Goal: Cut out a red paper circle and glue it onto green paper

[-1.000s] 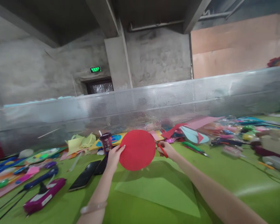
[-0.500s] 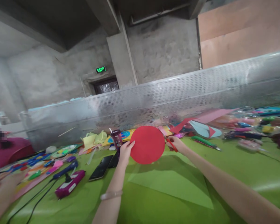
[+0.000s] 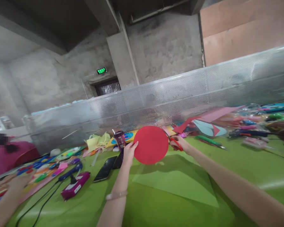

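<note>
My left hand [image 3: 129, 153] pinches the left edge of a red paper disc [image 3: 150, 144] and holds it upright above the green table [image 3: 170, 208]. Beside the disc's right edge, my right hand [image 3: 181, 144] grips red-handled scissors [image 3: 174, 141], whose blades point up toward the rim. A light green paper sheet [image 3: 177, 183] lies flat under both hands.
Two dark phones [image 3: 109, 167], a purple cup with a straw [image 3: 119, 140] and a magenta glue gun with a cable [image 3: 74, 187] lie to the left. Paper scraps and craft tools crowd the back and right. A perforated metal screen [image 3: 180, 94] borders the table. Another person's hand [image 3: 16, 186] rests at far left.
The view has swung left and tilted, bringing another person's hand and a pink top into sight. The disc and both my hands keep the same pose, the scissors staying at the disc's right edge.
</note>
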